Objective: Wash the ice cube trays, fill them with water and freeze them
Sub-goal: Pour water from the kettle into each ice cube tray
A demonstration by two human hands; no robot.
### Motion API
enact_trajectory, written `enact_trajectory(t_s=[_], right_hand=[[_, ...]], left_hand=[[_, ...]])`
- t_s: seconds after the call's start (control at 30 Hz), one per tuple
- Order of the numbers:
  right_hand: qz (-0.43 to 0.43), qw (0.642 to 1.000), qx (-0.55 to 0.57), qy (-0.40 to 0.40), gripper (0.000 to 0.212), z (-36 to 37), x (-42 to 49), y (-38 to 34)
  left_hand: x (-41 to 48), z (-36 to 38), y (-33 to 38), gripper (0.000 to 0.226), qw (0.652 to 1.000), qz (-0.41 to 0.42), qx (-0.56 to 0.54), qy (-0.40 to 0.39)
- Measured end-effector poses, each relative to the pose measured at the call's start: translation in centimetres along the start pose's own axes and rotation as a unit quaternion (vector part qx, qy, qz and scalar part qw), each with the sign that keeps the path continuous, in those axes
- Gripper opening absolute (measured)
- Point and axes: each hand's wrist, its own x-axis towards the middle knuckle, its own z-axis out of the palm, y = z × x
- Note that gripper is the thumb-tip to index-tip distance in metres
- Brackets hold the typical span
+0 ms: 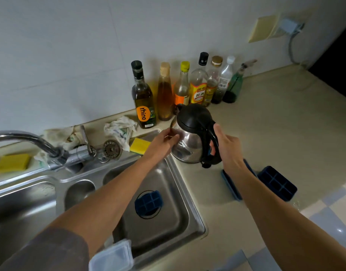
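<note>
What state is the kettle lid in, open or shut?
Shut. The black lid lies flat on the kettle with no visible gap. The right hand grips its handle.

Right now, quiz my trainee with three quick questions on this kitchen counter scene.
1. True or false: the right hand grips the electric kettle by its black handle.
2. Where is the small blue ice cube tray? A: in the right sink basin. B: on the kettle. C: beside the bottles.
3. Which hand touches the kettle's steel body?
Key: 1 true; 2 A; 3 the left hand.
</note>
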Motion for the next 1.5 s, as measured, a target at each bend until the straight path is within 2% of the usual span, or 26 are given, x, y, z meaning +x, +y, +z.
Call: enact_trajectory(t_s=[0.1, 0.23, 0.3, 0.37, 0.43, 0.53, 0.63, 0.77, 0.93, 1.03, 1.17, 1.37, 1.5], right_hand=[[-0.013, 0.999, -0.038, 0.015, 0.051, -0.4, 0.3, 0.3], [-0.129, 0.974, -0.149, 0.110, 0.030, -1.0, -0.9, 0.3], [-0.217, 0.955, -0.157, 0.128, 0.029, -0.9, -2.4, 0.4], [-0.284, 0.944, -0.146, 0.079, 0.027, -0.3, -4.4, 0.6], [-0.305, 0.942, -0.142, -0.013, 0.021, 0.8, -6.4, 1.3], [-0.289, 0.927, -0.177, -0.162, 0.017, 3.3, -9.1, 3.5], [-0.253, 0.891, -0.246, -0.287, 0.017, 6.3, -11.9, 6.8], [-0.207, 0.852, -0.299, -0.377, 0.017, 10.0, -15.6, 11.1], [-0.148, 0.817, -0.356, -0.429, 0.024, 13.0, -18.7, 14.8], [-0.145, 0.794, -0.388, -0.445, 0.033, 14.3, -19.9, 16.0], [-0.138, 0.780, -0.412, -0.450, 0.032, 15.2, -21.0, 16.5], [-0.111, 0.798, -0.386, -0.450, 0.033, 15.3, -21.2, 16.3], [-0.111, 0.839, -0.375, -0.377, 0.020, 15.0, -20.4, 16.1]], left_hand=[[0.6, 0.4, 0.0, 0.044, 1.000, -0.024, 0.015, 0.002], [-0.7, 1.0, -0.6, 0.033, 0.998, -0.020, -0.012, 0.052], [-2.3, 0.7, -1.7, 0.027, 0.996, -0.028, -0.016, 0.087], [-4.4, -0.1, -3.4, 0.017, 0.994, -0.049, -0.006, 0.094], [-7.4, -1.4, -5.5, 0.020, 0.991, -0.066, 0.052, 0.107], [-12.7, -3.5, -9.0, 0.024, 0.973, -0.105, 0.122, 0.165], [-18.9, -5.6, -12.1, 0.019, 0.942, -0.178, 0.160, 0.234], [-26.7, -7.1, -16.0, 0.019, 0.902, -0.237, 0.185, 0.309], [-32.5, -6.8, -19.4, 0.016, 0.882, -0.280, 0.188, 0.329], [-33.6, -6.5, -20.4, 0.025, 0.886, -0.284, 0.179, 0.320], [-33.6, -5.8, -20.7, 0.027, 0.900, -0.284, 0.167, 0.287], [-32.7, -5.6, -20.6, 0.029, 0.905, -0.282, 0.169, 0.269], [-32.1, -6.0, -20.9, 0.018, 0.902, -0.286, 0.180, 0.270]])
